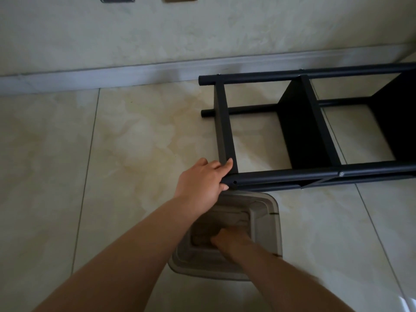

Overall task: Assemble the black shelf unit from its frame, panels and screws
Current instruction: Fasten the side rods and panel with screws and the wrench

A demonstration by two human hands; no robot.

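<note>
Now left hand (203, 180) grips shelf unit (301, 131) corner; floor (67, 165) open leftward

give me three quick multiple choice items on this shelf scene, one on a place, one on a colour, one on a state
1. Where does the left hand rest?
A. on the near corner of the shelf frame
B. on the wall
C. inside the container

2. What colour is the shelf frame?
A. white
B. black
C. red

3. How does the shelf frame sit?
A. upright against the wall
B. hung from the ceiling
C. lying on its side on the tiled floor

Answers: 1 A, fingers curl over the corner; 2 B, rails and panels are black; 3 C, its rails run flat above the floor.
</note>
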